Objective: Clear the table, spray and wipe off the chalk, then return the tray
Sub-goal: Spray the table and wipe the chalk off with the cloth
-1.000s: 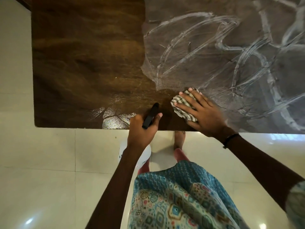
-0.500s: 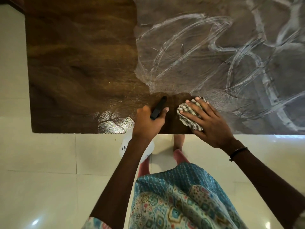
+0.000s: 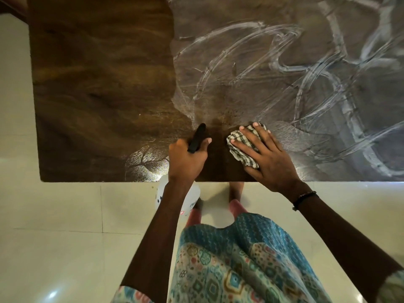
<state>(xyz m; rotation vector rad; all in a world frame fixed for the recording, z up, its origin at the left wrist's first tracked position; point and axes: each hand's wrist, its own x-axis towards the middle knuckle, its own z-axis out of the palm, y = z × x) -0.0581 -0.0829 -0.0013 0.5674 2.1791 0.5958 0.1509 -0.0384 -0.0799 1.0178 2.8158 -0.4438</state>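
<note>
Wiping stage: right hand (image 3: 265, 158) spread flat, pressing checked cloth (image 3: 241, 147) onto table (image 3: 98, 95) at the chalk smear (image 3: 284, 68) boundary; left hand (image 3: 185, 159) curled round spray bottle (image 3: 197, 138), nozzle aimed there, apparently ready to re-wet; tray unseen.

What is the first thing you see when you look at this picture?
Big white chalk swirls cover the right half of the brown wooden table. At its near edge the right hand presses a striped cloth flat, and beside it the left hand grips a spray bottle.
</note>
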